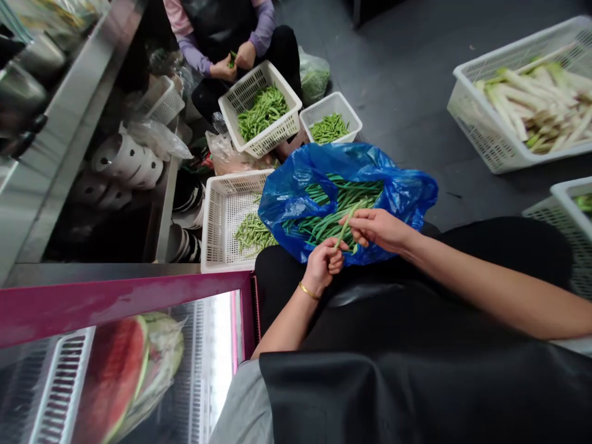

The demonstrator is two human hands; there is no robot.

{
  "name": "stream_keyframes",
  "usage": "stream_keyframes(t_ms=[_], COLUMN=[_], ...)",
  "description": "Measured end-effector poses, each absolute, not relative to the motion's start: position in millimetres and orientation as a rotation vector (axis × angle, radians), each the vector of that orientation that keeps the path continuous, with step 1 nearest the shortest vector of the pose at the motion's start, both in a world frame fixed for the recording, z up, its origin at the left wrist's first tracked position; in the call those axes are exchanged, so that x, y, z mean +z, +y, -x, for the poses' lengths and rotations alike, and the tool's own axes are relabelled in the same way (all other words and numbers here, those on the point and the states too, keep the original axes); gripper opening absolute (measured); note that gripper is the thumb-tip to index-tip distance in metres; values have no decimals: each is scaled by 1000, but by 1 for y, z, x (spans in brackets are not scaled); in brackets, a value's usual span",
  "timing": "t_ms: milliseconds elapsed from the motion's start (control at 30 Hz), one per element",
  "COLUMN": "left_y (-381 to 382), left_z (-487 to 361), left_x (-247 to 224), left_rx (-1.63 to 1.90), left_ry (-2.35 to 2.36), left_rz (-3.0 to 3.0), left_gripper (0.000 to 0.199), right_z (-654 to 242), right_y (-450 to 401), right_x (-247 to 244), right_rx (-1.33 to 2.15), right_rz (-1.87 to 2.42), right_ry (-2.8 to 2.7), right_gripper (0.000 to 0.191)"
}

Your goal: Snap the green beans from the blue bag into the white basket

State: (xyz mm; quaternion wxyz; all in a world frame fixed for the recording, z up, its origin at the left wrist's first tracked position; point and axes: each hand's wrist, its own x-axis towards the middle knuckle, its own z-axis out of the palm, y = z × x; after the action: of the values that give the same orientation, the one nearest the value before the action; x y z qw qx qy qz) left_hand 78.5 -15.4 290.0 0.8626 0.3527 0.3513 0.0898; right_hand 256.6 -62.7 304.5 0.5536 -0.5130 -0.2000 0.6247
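One green bean, pinched in closed fingers — left hand low, right hand farther up. Below them, an open blue bag holds more long beans.

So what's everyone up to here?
The wearer's left hand and right hand hold one long bean between them, over an open blue plastic bag of more long beans. A white basket beside the bag holds short bean pieces. Facing them, a co-worker's hands hold something small and green by a second basket of short green pods.
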Motion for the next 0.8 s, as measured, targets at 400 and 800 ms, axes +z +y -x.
stream_keyframes(t_ms=[400, 800], left_y=[-33, 2], left_z=[-74, -86], left_x=[285, 295], left_rx=[176, 719], left_ry=[781, 951], left_rz=[-769, -804], left_gripper=[23, 20], right_z=[-276, -226], right_y=[-73, -95], right_x=[301, 285], right_rx=[1237, 1360], right_rz=[1212, 1222], right_ry=[-387, -449], right_gripper=[33, 43])
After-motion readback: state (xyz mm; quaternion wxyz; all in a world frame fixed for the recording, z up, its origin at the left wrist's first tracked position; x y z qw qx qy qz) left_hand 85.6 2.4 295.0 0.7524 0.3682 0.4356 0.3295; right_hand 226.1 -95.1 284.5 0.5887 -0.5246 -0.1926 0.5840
